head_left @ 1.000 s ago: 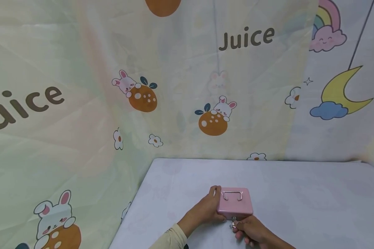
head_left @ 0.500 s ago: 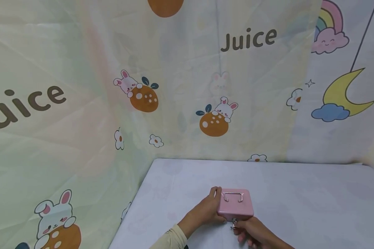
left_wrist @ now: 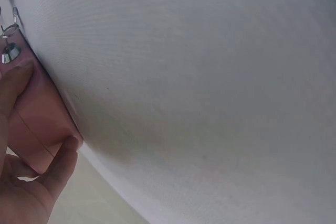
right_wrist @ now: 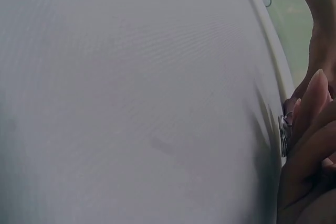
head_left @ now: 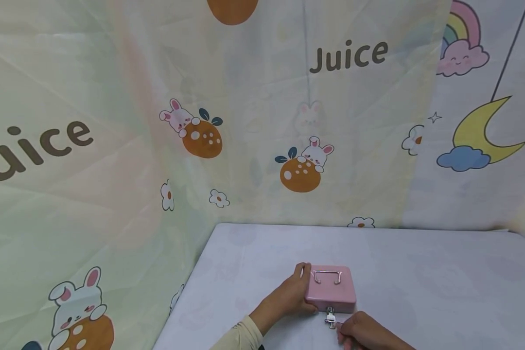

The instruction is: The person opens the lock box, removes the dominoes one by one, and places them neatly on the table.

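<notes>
A small pink cash box [head_left: 331, 290] with a wire handle [head_left: 327, 277] on its lid stands on the white table. My left hand [head_left: 290, 294] grips its left side, thumb at the front and fingers behind; in the left wrist view, the fingers [left_wrist: 63, 166] press on its wall near the silver lock [left_wrist: 10, 53]. Silver keys [head_left: 330, 319] on a ring hang from the lock at the box's front. Just right of them is my right hand [head_left: 365, 333], fingers loosely bent, fingertips beside the keys. In the right wrist view, metal keys [right_wrist: 284, 135] show next to the fingers; contact is unclear.
The white-covered table [head_left: 442, 282] extends behind and to the right of the box. Printed cloth curtains [head_left: 253, 160] with rabbits and oranges hang along the back and left. The table's left edge slopes toward the front.
The right hand has drawn back from the lock, down and to the right, so the hanging keys now show more. The left hand and box have stayed in place.
</notes>
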The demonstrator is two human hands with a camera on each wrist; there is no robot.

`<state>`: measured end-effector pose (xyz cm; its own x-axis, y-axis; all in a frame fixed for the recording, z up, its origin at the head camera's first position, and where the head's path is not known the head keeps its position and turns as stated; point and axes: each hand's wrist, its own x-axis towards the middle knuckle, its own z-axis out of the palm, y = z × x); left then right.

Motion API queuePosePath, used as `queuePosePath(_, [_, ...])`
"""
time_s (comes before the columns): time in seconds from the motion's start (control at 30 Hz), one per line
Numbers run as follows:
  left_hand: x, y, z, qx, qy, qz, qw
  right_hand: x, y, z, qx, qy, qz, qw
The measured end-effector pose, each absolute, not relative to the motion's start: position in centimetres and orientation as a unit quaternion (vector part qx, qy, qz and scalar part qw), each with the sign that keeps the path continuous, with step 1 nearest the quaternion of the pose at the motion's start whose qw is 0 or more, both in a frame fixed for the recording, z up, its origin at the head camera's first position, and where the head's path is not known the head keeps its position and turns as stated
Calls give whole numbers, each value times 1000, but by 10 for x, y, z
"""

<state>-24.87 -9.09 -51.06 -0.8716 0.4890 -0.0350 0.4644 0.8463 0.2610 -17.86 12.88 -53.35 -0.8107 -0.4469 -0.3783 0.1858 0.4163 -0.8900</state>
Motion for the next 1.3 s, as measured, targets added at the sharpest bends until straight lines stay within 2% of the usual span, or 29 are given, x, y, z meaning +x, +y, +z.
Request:
queuePosePath(0.17, [-249, -91, -512, 249, 959, 123, 53, -179, 143, -537, -75, 800, -515, 297])
queuePosePath(0.4, [-249, -92, -513, 247, 960, 119, 54, -181, 159, -535, -80, 818, -507, 259])
queuePosePath(0.67, [-251, -92, -515, 252, 959, 120, 50, -192, 159, -526, 10, 876, -432, 214])
queuePosePath(0.9, [-252, -92, -515, 249, 960, 121, 51, -201, 166, -522, -31, 890, -433, 139])
queuePosePath(1.3, [-253, -93, -516, 244, 959, 129, 59, -217, 163, -519, -17, 917, -382, 109])
